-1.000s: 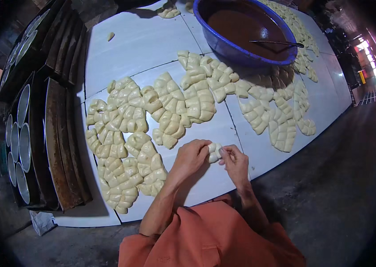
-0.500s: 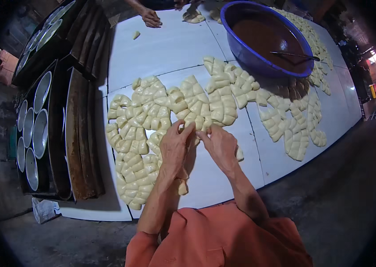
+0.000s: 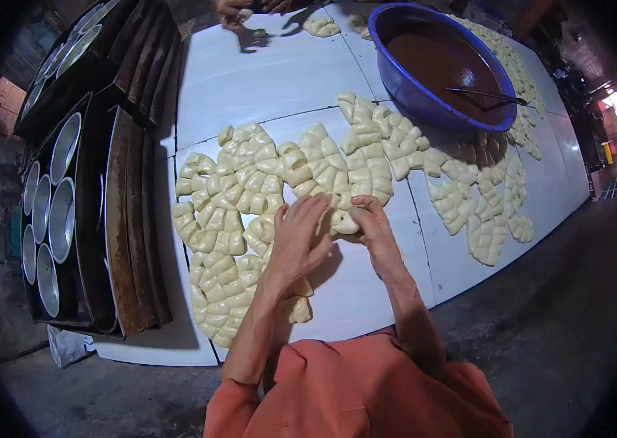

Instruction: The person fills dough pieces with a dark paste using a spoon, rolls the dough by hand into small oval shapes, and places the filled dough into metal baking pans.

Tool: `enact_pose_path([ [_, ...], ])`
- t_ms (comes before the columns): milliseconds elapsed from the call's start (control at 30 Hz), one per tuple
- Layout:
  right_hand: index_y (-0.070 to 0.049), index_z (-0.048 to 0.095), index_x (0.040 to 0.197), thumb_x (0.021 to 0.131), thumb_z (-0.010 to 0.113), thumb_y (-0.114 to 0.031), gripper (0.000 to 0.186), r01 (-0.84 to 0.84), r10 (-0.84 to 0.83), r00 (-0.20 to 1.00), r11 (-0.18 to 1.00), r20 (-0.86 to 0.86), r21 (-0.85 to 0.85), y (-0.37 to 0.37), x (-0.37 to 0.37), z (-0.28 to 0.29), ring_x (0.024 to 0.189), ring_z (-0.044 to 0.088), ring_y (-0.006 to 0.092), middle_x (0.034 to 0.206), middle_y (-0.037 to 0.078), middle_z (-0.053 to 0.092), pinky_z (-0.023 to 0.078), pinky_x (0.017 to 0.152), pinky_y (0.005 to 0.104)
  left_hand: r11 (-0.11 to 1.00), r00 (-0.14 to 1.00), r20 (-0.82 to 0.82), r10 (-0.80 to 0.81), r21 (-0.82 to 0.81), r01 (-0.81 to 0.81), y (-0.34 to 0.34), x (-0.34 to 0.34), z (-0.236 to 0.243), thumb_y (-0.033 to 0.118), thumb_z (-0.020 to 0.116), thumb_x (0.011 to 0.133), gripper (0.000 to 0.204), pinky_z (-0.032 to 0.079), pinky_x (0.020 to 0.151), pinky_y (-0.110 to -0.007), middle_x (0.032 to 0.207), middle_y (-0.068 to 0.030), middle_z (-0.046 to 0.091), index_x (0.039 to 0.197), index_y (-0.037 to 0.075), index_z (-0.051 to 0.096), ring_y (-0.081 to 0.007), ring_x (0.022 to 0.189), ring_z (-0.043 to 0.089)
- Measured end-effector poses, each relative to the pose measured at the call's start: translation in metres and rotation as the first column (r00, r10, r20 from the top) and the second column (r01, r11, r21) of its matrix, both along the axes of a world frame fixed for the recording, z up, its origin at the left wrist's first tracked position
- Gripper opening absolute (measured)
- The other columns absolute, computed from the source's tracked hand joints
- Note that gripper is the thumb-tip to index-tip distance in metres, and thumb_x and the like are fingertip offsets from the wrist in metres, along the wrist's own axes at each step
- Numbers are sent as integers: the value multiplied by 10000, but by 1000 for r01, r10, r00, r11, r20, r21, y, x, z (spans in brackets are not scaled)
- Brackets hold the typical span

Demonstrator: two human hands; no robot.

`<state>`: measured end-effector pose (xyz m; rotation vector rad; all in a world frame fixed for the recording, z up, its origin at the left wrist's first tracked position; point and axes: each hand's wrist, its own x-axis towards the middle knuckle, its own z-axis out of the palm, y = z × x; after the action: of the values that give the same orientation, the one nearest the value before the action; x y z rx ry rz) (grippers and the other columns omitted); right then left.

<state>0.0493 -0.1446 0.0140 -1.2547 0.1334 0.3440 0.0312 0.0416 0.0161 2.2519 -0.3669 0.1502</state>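
Between my two hands is a pale dough piece (image 3: 344,223) with a small dark spot on its top. My right hand (image 3: 377,232) grips its right side, thumb pressed on the dough. On its left, my left hand (image 3: 298,238) is open, palm down, fingers stretched toward the piece and thumb apart; its fingertips reach the nearby dough. Rows of glossy, pale cut dough pieces (image 3: 239,171) lie close together beyond and to the left of my hands. A loose dough piece (image 3: 299,309) rests beside my left forearm.
A blue tub (image 3: 389,77) of brown filling, with a long-handled utensil (image 3: 487,95) across it, stands far right on the white table (image 3: 250,80). More dough (image 3: 487,212) lies right. Racked metal tins (image 3: 62,219) line the left. Another person's hands (image 3: 234,13) work at the far edge.
My hands have moved apart, and the dough piece between them now shows. At the far edge, the other person's hand has drawn back, and the small dough piece near it has left its spot.
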Motion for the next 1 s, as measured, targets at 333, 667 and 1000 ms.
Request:
enact_pose_path([
  [333,-39,566,1158,857,670,-117,328,-126,109,986,983,-124,-135,-58,-4,29,759,566,59,925,17,607,467,627,223,972,998,16,-65,228,60,3,3,-20,269,731,831,305,227,1106,-600,1130,-23,612,1111,168,662,-230,1214,514],
  [667,-9,523,1265,929,637,-80,362,-75,75,995,997,65,3,-59,-15,43,937,626,121,1089,66,631,527,775,246,667,772,-581,-257,-685,-293,-69,-5,31,191,746,879,374,517,827,-283,1020,-114,715,1146,-57,664,-146,952,650],
  [1000,-30,571,1083,881,701,-32,240,111,-96,988,985,123,-128,-71,-6,43,858,615,74,943,19,636,517,739,207,642,940,-204,274,-689,-337,-125,2,24,113,654,934,415,513,886,-320,1139,-135,693,1307,-46,565,-216,1004,669],
])
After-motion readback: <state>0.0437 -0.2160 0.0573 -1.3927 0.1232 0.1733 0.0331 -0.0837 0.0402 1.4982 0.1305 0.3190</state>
